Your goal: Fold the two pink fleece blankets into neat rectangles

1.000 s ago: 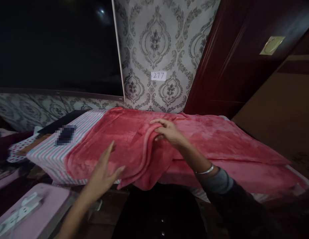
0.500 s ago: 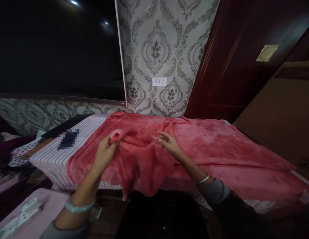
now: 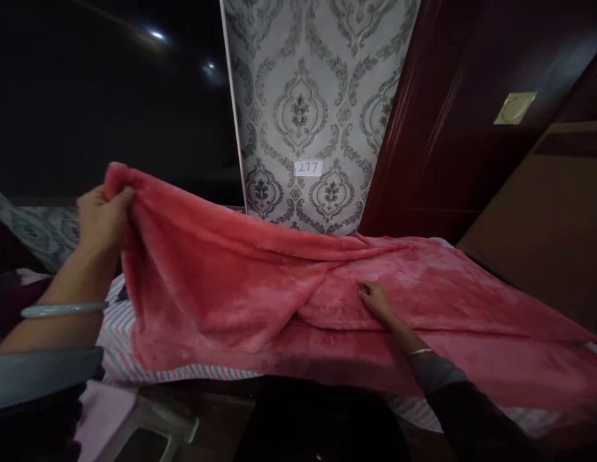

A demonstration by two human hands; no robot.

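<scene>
A plush coral-red blanket [image 3: 221, 282] is spread over a long surface, its left part lifted into a slanting drape. My left hand [image 3: 106, 215] is closed around the raised corner, high at the left in front of the dark screen. Low over the flat right part of the blanket is my right hand [image 3: 374, 300], its fingers loosely bent and slightly apart, with no cloth bunched in them. Whether its fingertips touch the pile is hard to tell. Folds of the lifted part cross just left of that hand.
A striped cloth [image 3: 118, 333] shows under the blanket's left end. A large dark screen [image 3: 110, 102] is behind my left hand. Patterned wallpaper [image 3: 298, 77] carries a label reading 277 [image 3: 308, 168]. A pink stool [image 3: 108, 410] stands at lower left; brown board [image 3: 544, 212] at right.
My left hand has raised the blanket corner up and left, stretching the bunched part into a drape. My right hand has moved right and slightly down, away from the folds.
</scene>
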